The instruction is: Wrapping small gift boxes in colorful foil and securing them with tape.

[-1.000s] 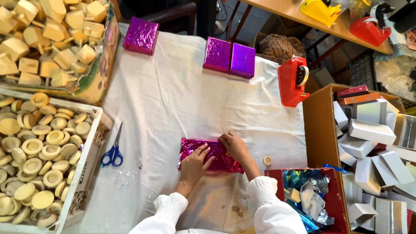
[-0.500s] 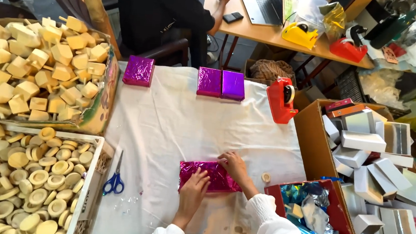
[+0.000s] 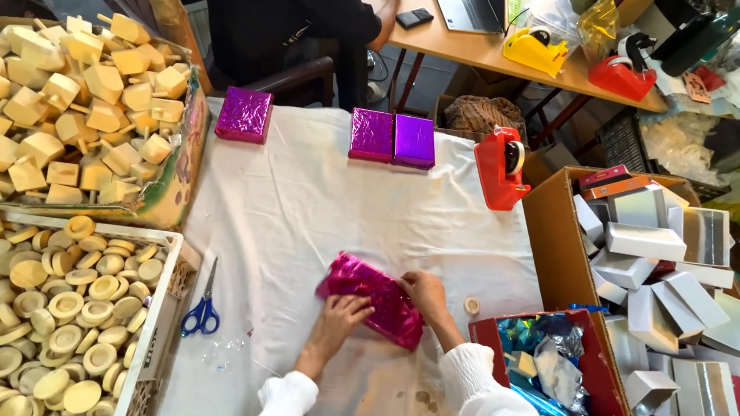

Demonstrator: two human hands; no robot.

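White-clothed bench: left hand and right hand press flat, fingers spread, on magenta foil parcel; folds want firm creasing; scissors left of them.

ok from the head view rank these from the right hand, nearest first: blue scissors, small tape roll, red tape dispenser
From the right hand:
1. small tape roll, just to its right.
2. red tape dispenser, up at the cloth's far right.
3. blue scissors, off to the left by the crate.
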